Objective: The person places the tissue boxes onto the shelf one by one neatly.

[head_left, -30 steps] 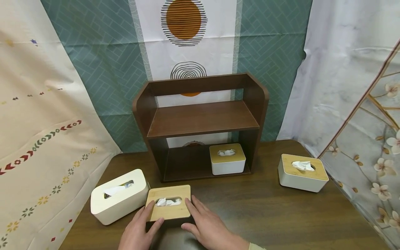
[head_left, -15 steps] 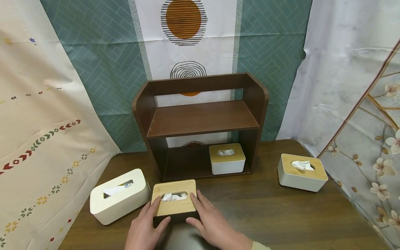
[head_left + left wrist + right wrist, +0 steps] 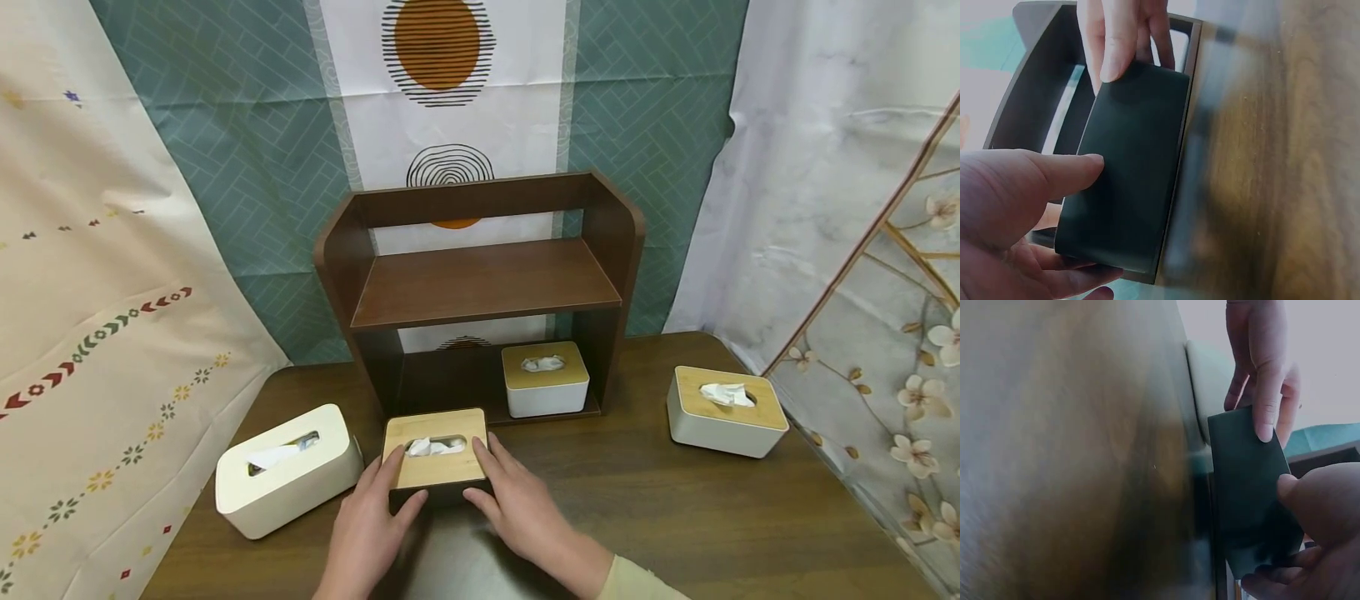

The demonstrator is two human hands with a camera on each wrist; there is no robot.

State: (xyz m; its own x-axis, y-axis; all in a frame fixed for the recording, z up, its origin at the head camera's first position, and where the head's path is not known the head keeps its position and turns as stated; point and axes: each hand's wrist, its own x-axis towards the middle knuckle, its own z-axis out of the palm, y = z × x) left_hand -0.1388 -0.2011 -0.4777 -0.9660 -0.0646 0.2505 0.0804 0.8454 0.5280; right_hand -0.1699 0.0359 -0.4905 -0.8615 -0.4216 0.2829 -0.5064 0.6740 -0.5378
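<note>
Hands, head view: gripping wood-topped tissue box [image 3: 438, 468] between left hand [image 3: 369, 527] and right hand [image 3: 522, 506], shelf [image 3: 483, 283] just beyond.
Left wrist view: pressing left thumb [image 3: 1071, 172] on dark front wall [image 3: 1129, 181].
Right wrist view: touching same wall with right thumb [image 3: 1307, 489]; best done with even pressure, tissue box level.

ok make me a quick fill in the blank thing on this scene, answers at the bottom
1. The left hand and right hand hold a dark-sided tissue box whose lid looks like ____.
2. In the head view, the white-lidded box stands toward the ____ end of the table.
3. Inside the brown shelf unit, a white-sided box stands on the ____ of two levels.
4. Altogether, ____ tissue boxes are in view.

Missing words: wood; left; lower; four
</note>
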